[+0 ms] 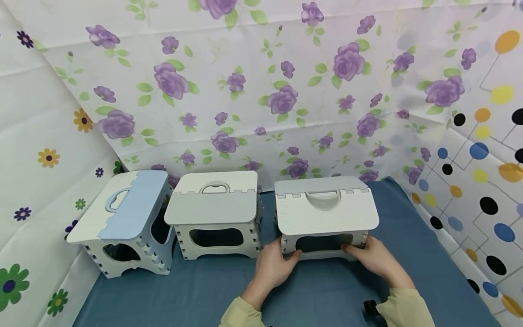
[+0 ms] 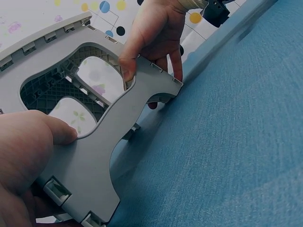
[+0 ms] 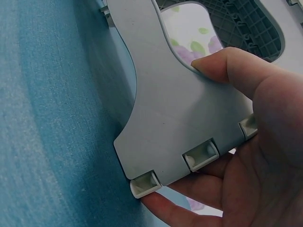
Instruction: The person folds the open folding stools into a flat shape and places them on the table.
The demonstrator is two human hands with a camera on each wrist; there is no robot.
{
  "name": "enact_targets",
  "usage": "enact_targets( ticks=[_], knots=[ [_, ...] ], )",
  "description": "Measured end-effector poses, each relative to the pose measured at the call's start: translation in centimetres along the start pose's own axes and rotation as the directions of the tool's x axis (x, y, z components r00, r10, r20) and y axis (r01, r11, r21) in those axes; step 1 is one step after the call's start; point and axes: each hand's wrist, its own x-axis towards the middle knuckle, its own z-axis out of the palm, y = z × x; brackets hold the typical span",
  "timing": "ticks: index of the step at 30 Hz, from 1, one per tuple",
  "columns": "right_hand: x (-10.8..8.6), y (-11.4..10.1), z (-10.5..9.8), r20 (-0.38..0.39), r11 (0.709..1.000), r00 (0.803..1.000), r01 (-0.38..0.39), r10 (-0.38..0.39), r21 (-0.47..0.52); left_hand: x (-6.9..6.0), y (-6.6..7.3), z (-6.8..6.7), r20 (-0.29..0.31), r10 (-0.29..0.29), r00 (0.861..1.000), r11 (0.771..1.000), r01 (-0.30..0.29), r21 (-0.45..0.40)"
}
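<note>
A folding stool with a white and grey top (image 1: 327,218) stands upright at the right of the row. My left hand (image 1: 274,268) grips its lower left corner, thumb on the front panel by the oval opening. At the lower right corner my right hand (image 1: 377,259) holds it the same way. In the left wrist view the left thumb presses the panel (image 2: 102,163), with the other hand (image 2: 158,33) on the far side. The right wrist view has the right thumb at the opening's rim and fingers behind the leg (image 3: 161,109).
A grey and white stool (image 1: 212,209) stands just left of the held one, and a blue and white stool (image 1: 132,209) sits angled at the far left. Blue cloth (image 1: 327,295) covers the surface. Patterned sheets (image 1: 245,91) rise behind and at both sides.
</note>
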Motion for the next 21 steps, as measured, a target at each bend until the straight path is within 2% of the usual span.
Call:
enact_targets(
  ticks=[21],
  knots=[
    [0.21,0.16,0.2,-0.011,1.0,1.0,0.02,-0.02,0.012,0.16,-0.06,-0.26,0.027,-0.017,0.999,1.0,0.018,-0.024]
  ],
)
